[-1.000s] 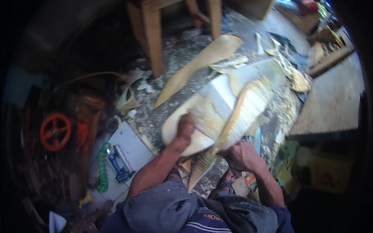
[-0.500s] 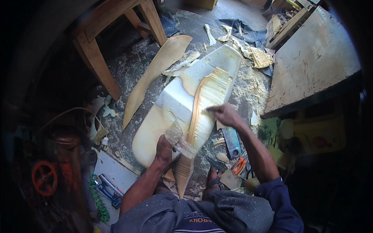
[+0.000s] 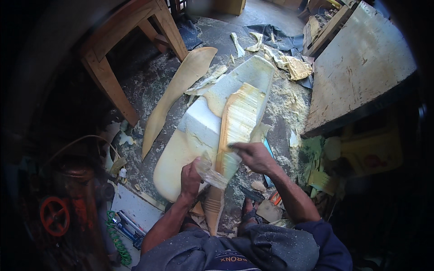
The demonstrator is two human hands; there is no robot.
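Observation:
In my left hand (image 3: 191,179) is a crumpled clear plastic container (image 3: 211,175), tilted toward the right. My right hand (image 3: 257,157) is closed just beyond it, the fingers pointing left at the long ribbed foam piece (image 3: 244,110); whether they hold something small cannot be made out. This cream piece has a brownish left edge and narrows to a point between my feet. Beneath it lies a larger rounded foam slab (image 3: 174,160), part cream, part white. A curved, smooth tan piece (image 3: 174,90) rests to its left.
Foam scraps (image 3: 296,67) and dust litter the dark floor. A wooden stool frame (image 3: 108,77) stands at the far left, a worn board (image 3: 361,72) at the right. A red handwheel (image 3: 54,216) and a green coiled hose (image 3: 118,244) are at the lower left.
My right hand has come nearer and slightly left, toward the plastic container. The left hand still holds the container, now a little farther right. The view has shifted slightly.

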